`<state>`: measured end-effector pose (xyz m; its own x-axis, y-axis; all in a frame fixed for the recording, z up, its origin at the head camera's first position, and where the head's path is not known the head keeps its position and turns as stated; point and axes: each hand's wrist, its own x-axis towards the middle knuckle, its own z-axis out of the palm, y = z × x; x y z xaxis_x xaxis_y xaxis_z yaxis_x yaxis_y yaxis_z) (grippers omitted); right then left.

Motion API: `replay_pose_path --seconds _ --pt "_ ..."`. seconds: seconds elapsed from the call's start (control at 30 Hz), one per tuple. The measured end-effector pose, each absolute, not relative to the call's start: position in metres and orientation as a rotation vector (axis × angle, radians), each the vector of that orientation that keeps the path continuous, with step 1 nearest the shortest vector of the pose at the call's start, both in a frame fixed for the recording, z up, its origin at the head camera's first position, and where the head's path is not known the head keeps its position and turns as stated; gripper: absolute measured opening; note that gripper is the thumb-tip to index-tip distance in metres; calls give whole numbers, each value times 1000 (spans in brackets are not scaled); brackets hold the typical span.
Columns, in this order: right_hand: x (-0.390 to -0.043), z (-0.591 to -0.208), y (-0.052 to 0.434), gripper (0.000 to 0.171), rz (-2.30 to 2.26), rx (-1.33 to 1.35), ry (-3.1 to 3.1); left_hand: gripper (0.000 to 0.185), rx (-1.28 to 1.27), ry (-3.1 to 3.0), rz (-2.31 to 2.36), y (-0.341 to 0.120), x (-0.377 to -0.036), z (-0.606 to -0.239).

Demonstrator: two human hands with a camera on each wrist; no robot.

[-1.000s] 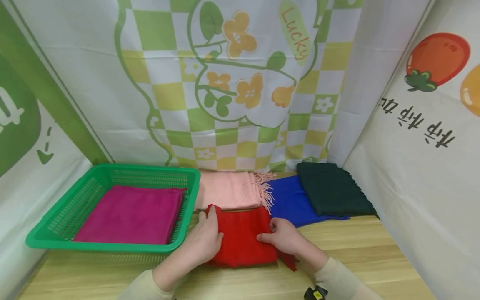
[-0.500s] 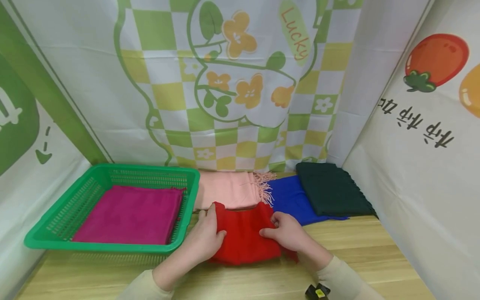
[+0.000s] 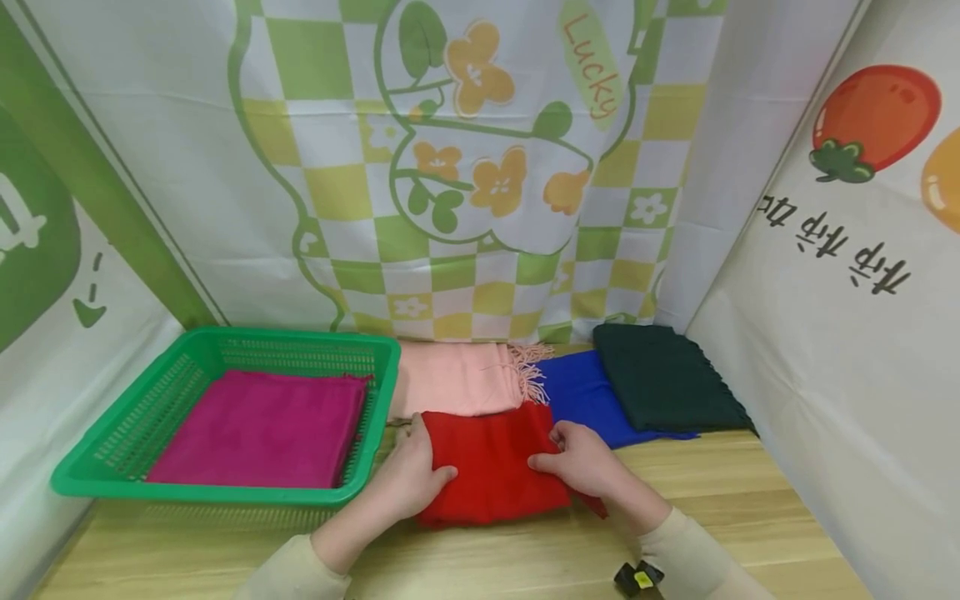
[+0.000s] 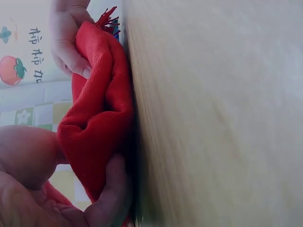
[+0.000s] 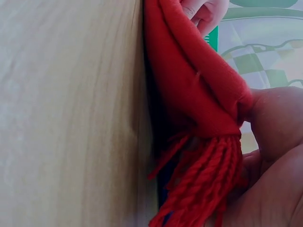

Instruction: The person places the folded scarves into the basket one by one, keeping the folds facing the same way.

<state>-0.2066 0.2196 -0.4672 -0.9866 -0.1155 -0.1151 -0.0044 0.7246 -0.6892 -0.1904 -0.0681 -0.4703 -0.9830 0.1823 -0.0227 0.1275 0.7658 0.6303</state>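
A folded red scarf [image 3: 491, 467] spans the space between both hands at the front of the table. My left hand [image 3: 408, 475] grips its left side, thumb on top and fingers beneath, as the left wrist view shows around the red fold [image 4: 97, 123]. At the opposite side my right hand [image 3: 581, 458] pinches the scarf's edge, thumb on top. In the right wrist view a twisted red fringe [image 5: 203, 175] hangs from that edge beside my right hand [image 5: 274, 156]. Part of the fingers is hidden under the cloth.
On the left stands a green plastic basket [image 3: 386, 400] holding a folded magenta scarf [image 3: 262, 429]. Behind the red scarf lie a folded pink scarf [image 3: 457, 379] with fringe, a blue scarf [image 3: 581, 396] and a dark green scarf [image 3: 667, 379] overlapping the blue one.
Both hands keep hold of the red scarf. The right hand has shifted slightly right and up, and the scarf's far edge, bunched at its corners half a second ago, now lies straighter.
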Motion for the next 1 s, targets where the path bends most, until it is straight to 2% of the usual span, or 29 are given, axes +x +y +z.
replay_pose_path --seconds 0.13,0.33,0.63,1.0 --pt "-207 -469 220 37 -1049 -99 2782 102 260 2902 911 -68 -191 -472" --pt "-207 -467 222 40 -995 -124 2796 78 283 2899 841 -68 -188 -470" --pt "-208 -467 222 45 -890 -99 2809 63 254 2880 961 -67 -189 -469" --pt "-208 -471 224 46 -876 -96 2776 61 263 2797 1091 -72 -192 -477"
